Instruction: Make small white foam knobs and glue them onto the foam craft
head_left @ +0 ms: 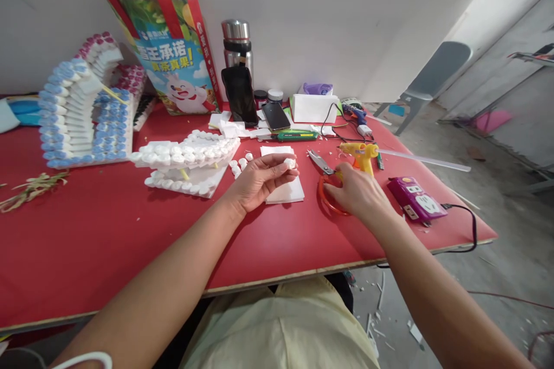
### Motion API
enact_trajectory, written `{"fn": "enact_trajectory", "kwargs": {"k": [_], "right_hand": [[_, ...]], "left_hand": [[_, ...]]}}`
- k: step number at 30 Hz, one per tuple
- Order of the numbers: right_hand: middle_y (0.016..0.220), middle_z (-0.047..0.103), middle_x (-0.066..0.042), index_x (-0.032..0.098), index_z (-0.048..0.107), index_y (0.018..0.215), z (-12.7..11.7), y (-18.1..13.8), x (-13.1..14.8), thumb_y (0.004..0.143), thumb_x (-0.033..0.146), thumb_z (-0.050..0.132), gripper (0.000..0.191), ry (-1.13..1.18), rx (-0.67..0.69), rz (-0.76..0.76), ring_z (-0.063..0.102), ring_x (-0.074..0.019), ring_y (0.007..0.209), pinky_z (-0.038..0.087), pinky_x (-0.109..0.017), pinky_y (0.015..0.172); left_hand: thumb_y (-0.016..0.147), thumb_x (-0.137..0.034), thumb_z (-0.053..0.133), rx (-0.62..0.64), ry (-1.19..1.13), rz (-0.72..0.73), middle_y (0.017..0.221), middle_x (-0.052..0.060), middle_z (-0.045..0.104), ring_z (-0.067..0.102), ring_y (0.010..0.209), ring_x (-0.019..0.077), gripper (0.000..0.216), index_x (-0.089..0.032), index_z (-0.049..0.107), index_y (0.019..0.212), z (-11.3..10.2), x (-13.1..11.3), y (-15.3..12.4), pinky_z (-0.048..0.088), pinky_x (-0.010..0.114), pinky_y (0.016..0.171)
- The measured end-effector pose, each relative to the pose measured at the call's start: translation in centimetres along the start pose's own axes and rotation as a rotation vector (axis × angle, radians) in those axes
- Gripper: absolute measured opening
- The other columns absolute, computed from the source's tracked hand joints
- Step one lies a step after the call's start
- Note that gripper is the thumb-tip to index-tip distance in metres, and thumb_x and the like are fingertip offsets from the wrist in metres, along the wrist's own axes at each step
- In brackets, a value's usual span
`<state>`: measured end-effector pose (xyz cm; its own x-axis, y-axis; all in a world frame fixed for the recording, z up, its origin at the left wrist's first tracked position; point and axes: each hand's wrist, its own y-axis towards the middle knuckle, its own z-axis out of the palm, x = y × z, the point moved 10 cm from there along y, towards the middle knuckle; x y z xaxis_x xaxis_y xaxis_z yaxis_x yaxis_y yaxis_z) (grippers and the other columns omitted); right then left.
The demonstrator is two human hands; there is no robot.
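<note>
With left hand (259,180), keep the white rosette (289,164), over the paper stack (286,193), pinched lightly to spare its shape, and with right hand (358,189), at the orange-handled scissors (328,170) right of that stack (cannot tell if gripping), move gently.

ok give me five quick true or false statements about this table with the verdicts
1. The left hand holds a small white piece. True.
2. The right hand is over by the bottle. False: it is at the orange handles of the scissors.
3. The table has a red top. True.
4. The purple socket box lies left of the scissors. False: it lies right of them.
5. The bottle stands right of the shopping bag. True.
</note>
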<state>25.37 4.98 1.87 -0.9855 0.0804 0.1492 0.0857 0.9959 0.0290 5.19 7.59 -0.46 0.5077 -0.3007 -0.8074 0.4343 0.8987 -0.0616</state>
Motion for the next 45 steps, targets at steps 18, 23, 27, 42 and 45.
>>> {"fn": "enact_trajectory", "kwargs": {"k": [18,23,27,42,45], "right_hand": [[0.095,0.061,-0.004,0.021,0.072,0.101,-3.5,0.8,11.3,0.087,0.03,0.076,0.018,0.886,-0.315,-0.56,0.055,-0.0131,0.069,0.049,-0.031,0.068],[0.099,0.062,-0.003,0.024,0.073,0.11,-1.6,2.2,9.8,0.082,0.036,0.08,0.031,1.096,-0.171,-0.541,0.057,-0.0131,0.074,0.052,-0.031,0.07],[0.1,0.063,-0.004,0.024,0.075,0.105,-1.7,2.2,9.7,0.083,0.038,0.079,0.026,1.115,-0.182,-0.562,0.059,-0.0139,0.077,0.053,-0.031,0.07],[0.094,0.066,-0.004,0.022,0.075,0.093,-2.9,2.0,8.8,0.089,0.028,0.072,0.008,1.089,-0.299,-0.58,0.061,-0.0156,0.08,0.05,-0.03,0.066],[0.09,0.066,-0.004,0.022,0.075,0.091,-2.9,1.8,9.2,0.089,0.029,0.071,0.008,1.038,-0.305,-0.597,0.062,-0.0157,0.077,0.051,-0.03,0.066]], "left_hand": [[0.072,-0.02,0.089,-0.041,-0.197,0.063,0.069,-0.001,0.061,0.057,0.061,0.0053,0.023,-0.01,0.069,0.073,-1.4,-0.3,0.7,0.05,0.015,0.059],[0.074,-0.023,0.088,-0.031,-0.099,0.021,0.073,0.001,0.066,0.062,0.064,0.0073,0.021,-0.011,0.072,0.077,-1.2,0.1,0.7,0.053,0.018,0.066],[0.075,-0.027,0.088,-0.033,-0.016,0.04,0.074,0.002,0.066,0.061,0.064,0.0069,0.023,-0.01,0.074,0.081,-1.1,-0.2,0.6,0.052,0.018,0.068],[0.077,-0.036,0.085,-0.055,0.223,0.187,0.086,0.004,0.071,0.06,0.074,0.0109,0.027,-0.017,0.081,0.096,-1.0,-1.6,0.4,0.05,0.028,0.077],[0.079,-0.037,0.083,-0.046,0.266,0.209,0.085,0.003,0.069,0.059,0.074,0.0115,0.023,-0.018,0.08,0.091,-1.0,-1.7,0.5,0.05,0.028,0.077]]}}
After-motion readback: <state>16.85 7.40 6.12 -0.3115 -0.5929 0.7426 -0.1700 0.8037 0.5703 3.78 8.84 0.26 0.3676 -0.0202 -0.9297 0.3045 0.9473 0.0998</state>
